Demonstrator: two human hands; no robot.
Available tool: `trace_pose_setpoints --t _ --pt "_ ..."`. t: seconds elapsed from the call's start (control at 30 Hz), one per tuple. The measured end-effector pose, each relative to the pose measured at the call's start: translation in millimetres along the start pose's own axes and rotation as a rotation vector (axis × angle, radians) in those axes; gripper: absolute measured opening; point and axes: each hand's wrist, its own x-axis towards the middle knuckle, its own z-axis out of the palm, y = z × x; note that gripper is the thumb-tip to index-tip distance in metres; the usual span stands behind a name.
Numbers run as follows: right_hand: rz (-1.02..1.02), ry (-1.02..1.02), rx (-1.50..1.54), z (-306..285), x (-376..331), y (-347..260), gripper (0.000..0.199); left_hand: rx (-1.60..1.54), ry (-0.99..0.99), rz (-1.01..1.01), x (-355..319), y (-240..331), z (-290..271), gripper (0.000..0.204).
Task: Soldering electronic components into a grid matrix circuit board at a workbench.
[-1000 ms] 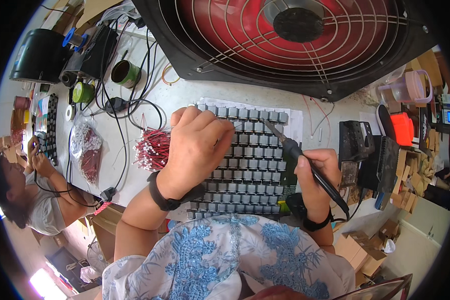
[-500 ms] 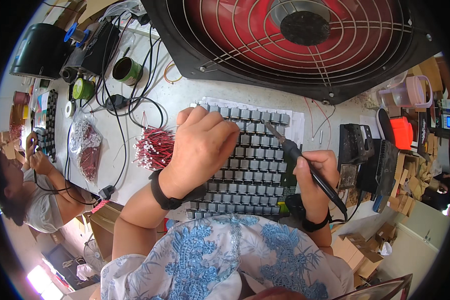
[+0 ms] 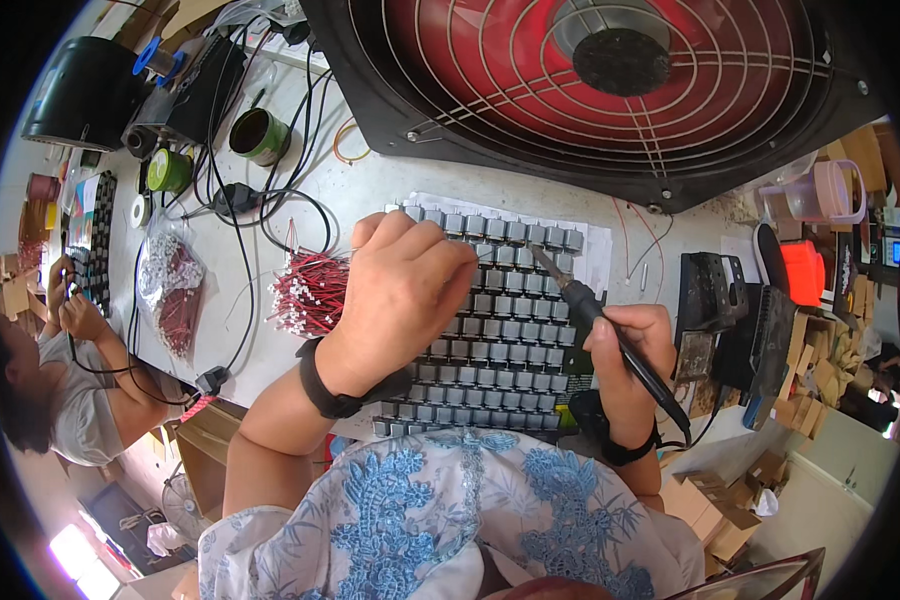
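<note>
- Our left hand [image 3: 405,290] lies flat on the block of small grey motors [image 3: 500,330], fingers spread and pressing down near its top rows.
- Our right hand [image 3: 630,365] is wrapped tight around the soldering iron [image 3: 605,325], at the block's right edge.
- The iron's tip touches a motor in the top rows, just right of our left fingers.
- We think it is best to keep the tip still and our fingers away from the hot end.
- The red wires [image 3: 310,290] wait just left of the block.
</note>
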Motion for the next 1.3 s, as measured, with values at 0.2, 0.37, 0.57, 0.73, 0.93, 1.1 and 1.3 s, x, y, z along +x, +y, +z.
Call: trace_pose_setpoints --t 0.2,0.37,0.57,0.73,0.93,1.1,1.3 --pt "-0.034 0.035 0.008 5.3 0.9 4.9 0.017 -0.005 -0.001 -0.004 -0.6 -0.4 1.0 0.017" --pt "0.015 0.080 0.066 3.5 2.5 -0.2 0.018 -0.007 0.022 -0.042 0.2 -3.0 -2.3 0.017" --pt "-0.050 0.027 -0.022 8.9 3.0 -1.1 0.017 -0.005 -0.005 -0.055 0.2 -6.0 -6.0 0.017" --pt "-0.052 0.028 -0.001 11.8 4.7 0.6 0.016 -0.020 -0.014 -0.050 -1.2 -8.2 -5.2 0.016" --pt "-0.039 0.026 0.004 11.4 3.8 1.4 0.017 -0.027 -0.029 -0.045 -2.2 -9.5 -3.4 0.015" --pt "-0.028 -0.087 -0.076 7.4 3.7 -4.7 0.015 -0.027 -0.031 -0.056 -2.7 -9.4 -3.8 0.015" --pt "-0.039 -0.086 -0.056 9.3 3.2 -2.8 0.016 -0.031 -0.040 -0.064 -3.3 -9.0 -3.7 0.015"
